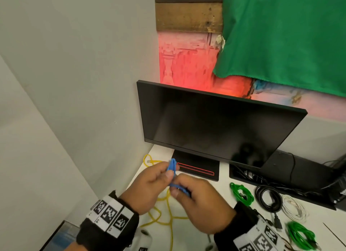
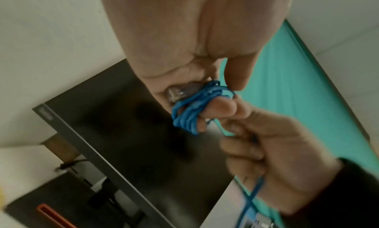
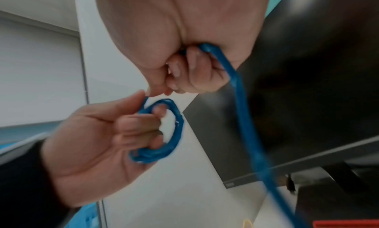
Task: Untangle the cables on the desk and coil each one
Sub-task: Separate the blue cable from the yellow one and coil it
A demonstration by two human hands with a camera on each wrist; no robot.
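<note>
Head view, hands: left hand [image 1: 149, 187] and right hand [image 1: 202, 200] meet in the air above the white surface [image 1: 198, 237], just in front of the monitor [image 1: 215, 127].
Head view, left grip: fingers curled round a small coil of the blue cable [image 1: 173, 167], which sticks up past the fingertips.
Head view, right grip: fingers closed on a strand of the same cable just right of the left grip.
Head view, below the grips: a loose yellow cable [image 1: 164, 215] sprawls on the surface.
Head view, right of the grips: well apart lie two green cable bundles [image 1: 241, 193] [image 1: 301, 235], a black one [image 1: 269, 198] and a white one [image 1: 294, 207], each gathered in loops.

Left wrist view, coil: the blue loops [image 2: 190, 113] wrap round the left hand's fingers [image 2: 217, 109], with a clear connector tucked against the palm; the right hand [image 2: 276, 163] is beside them, closed on a strand that runs down out of it.

Right wrist view, strand: one blurred blue length [image 3: 244, 118] leaves the right hand's curled fingers [image 3: 197, 72] and runs down out of frame.
Right wrist view, coil: the left hand [image 3: 98, 142] holds the round blue coil, fingers hooked through its middle, just below the right grip.
</note>
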